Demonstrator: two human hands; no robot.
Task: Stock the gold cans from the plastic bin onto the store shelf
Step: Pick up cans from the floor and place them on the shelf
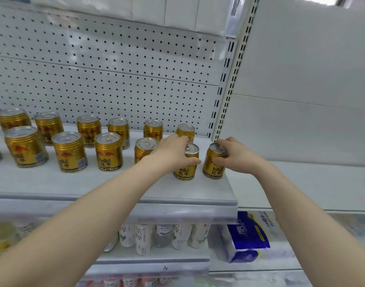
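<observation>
Step in hand: two cans were being set down at the right end of the shelf point(115, 183); by my read this was the placing stage, not the fetching one.
Left hand: the left hand point(173, 154) was wrapped round the upper body of the left can point(185, 162), thumb at the front, fingers over the far side.
Right hand: the right hand point(233, 157) was clamped on the right can point(213, 162) from its right side, fingertips on the rim.
Seating: both bases looked down on the shelf, though I couldn't tell whether full weight was off the hands.
Next move: probably let go cleanly, square the labels forward, then go back for more; the right can sat close to the shelf's end, so it wanted a nudge inward.
Bin: the plastic bin was out of view, so I couldn't say how many remained.
Below the forearms: white bottles point(156, 237) stood on a lower shelf, and a blue tissue pack point(248, 241) lay soft and crinkly under the right forearm.
Left of the hands: stocked cans point(109, 152) stood upright in two loose rows, ribbed gold metal cylinders with silver pull-tab lids.
Beyond the fingers: a white pegboard panel point(105, 69), flat and dotted with holes, backed the shelf.
</observation>
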